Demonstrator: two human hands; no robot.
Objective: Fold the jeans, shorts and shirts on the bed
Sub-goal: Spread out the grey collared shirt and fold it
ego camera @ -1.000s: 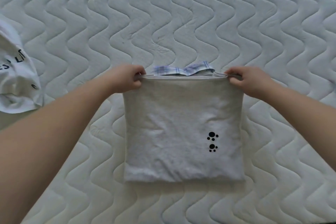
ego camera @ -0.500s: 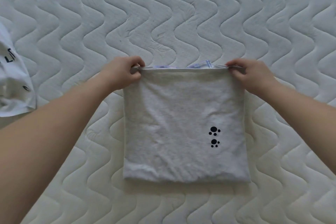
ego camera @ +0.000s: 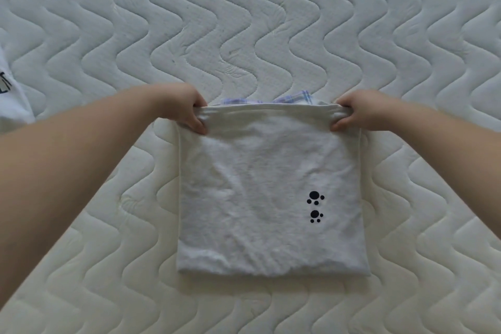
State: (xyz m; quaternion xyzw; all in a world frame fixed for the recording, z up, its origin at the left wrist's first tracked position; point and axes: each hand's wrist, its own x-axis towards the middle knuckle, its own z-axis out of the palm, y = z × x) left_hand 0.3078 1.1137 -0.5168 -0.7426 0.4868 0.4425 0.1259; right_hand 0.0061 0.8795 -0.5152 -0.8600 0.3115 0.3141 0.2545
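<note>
A light grey shirt (ego camera: 260, 184) with two black paw prints lies folded into a square on the quilted bed (ego camera: 244, 22). My left hand (ego camera: 184, 111) pinches its far left corner and my right hand (ego camera: 360, 110) pinches its far right corner, the far edge stretched taut between them. A blue checked garment (ego camera: 295, 97) peeks out from under the far edge of the grey shirt; most of it is hidden.
A white garment with black lettering (ego camera: 10, 100) lies at the left edge of the view, mostly out of frame. The wavy-quilted mattress cover spreads on all sides of the folded shirt.
Both hands kept their grip on the far corners and pulled the edge a little further out. The checked garment shows slightly more than half a second ago.
</note>
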